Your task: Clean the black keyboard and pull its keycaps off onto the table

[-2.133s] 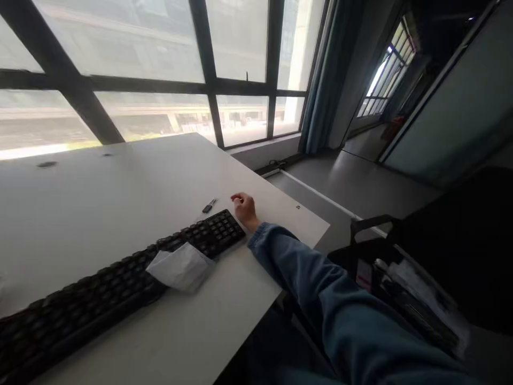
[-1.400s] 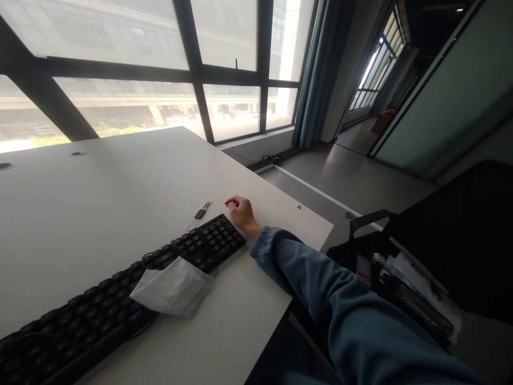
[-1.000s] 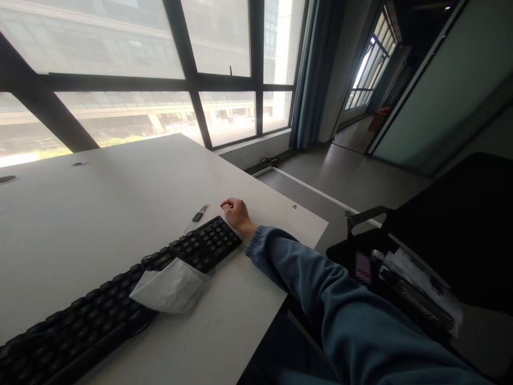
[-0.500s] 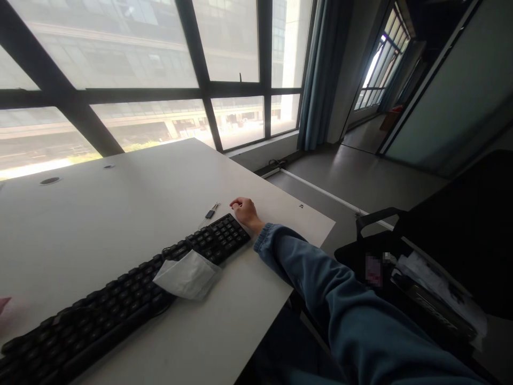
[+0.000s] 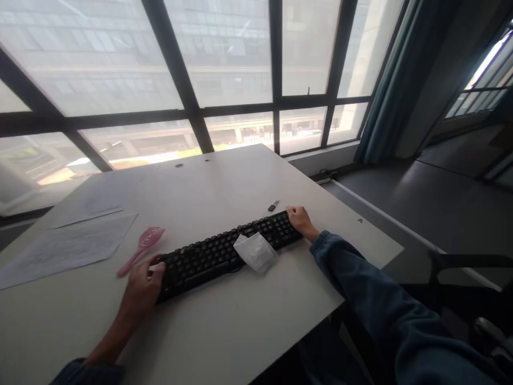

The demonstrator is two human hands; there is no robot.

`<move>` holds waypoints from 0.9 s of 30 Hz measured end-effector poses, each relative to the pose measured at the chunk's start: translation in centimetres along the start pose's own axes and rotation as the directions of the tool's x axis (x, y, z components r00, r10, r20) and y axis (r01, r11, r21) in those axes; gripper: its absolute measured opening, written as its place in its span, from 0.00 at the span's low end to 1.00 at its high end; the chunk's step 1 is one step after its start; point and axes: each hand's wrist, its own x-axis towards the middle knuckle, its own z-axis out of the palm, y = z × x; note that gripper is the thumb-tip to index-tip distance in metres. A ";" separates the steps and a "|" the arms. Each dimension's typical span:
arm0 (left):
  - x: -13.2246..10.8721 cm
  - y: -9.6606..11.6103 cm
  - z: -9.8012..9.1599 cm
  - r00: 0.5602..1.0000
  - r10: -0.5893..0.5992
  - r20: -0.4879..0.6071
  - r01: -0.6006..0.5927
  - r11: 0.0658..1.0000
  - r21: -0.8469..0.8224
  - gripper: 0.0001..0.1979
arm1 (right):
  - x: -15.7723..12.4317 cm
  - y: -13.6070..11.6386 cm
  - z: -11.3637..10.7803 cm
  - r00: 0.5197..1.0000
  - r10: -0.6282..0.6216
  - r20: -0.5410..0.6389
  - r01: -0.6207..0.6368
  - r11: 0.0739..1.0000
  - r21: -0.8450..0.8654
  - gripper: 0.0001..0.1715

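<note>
Keyboard (image 5: 224, 251) on bench (image 5: 240, 326), long axis slanting near-left to far-right — one hand per end. Nearer: left hand (image 5: 142, 283), clasping left end. Mid-front: white mask (image 5: 255, 251). Farther: right hand (image 5: 300, 219), curled at right end, grip unclear; small clip (image 5: 273, 206) just beyond.

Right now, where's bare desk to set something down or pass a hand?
Free: the strip between the keyboard and the table's near edge; the wide patch between keyboard and far edge; the corner right of the right hand. Crowded: left side, with papers, pink brush and left hand; a white mask overlaps the keyboard's front.
</note>
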 end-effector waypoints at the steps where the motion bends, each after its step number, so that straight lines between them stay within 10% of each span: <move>1: 0.0 -0.3 0.2 0.999 -0.018 0.033 0.020 0.998 -0.058 0.21 | -0.1 -0.2 0.2 1.000 -0.014 0.011 0.014 1.000 -0.008 0.25; 9: 0.3 -0.8 -0.7 0.995 0.012 -0.097 -0.016 0.999 -0.041 0.27 | 1.8 0.1 1.4 0.984 -0.152 0.090 0.158 0.986 -0.061 0.24; 12: -0.6 2.1 -1.5 0.951 0.258 -0.173 -0.248 0.966 0.076 0.22 | 3.6 0.7 1.5 0.979 -0.193 0.066 0.198 0.976 -0.087 0.18; 17: -3.0 9.7 -0.8 0.794 0.596 0.120 -0.595 0.802 -0.054 0.14 | 6.3 1.1 2.1 0.939 -0.328 0.108 0.339 0.933 -0.119 0.18; 23: -4.8 14.5 3.2 0.766 0.609 0.208 -0.601 0.792 -0.106 0.22 | 7.5 1.6 2.9 0.871 -0.440 0.219 0.475 0.868 -0.147 0.14; 27: -4.9 15.3 4.0 0.760 0.633 0.148 -0.591 0.767 -0.249 0.09 | 7.9 2.1 3.3 0.859 -0.444 0.256 0.492 0.854 -0.170 0.11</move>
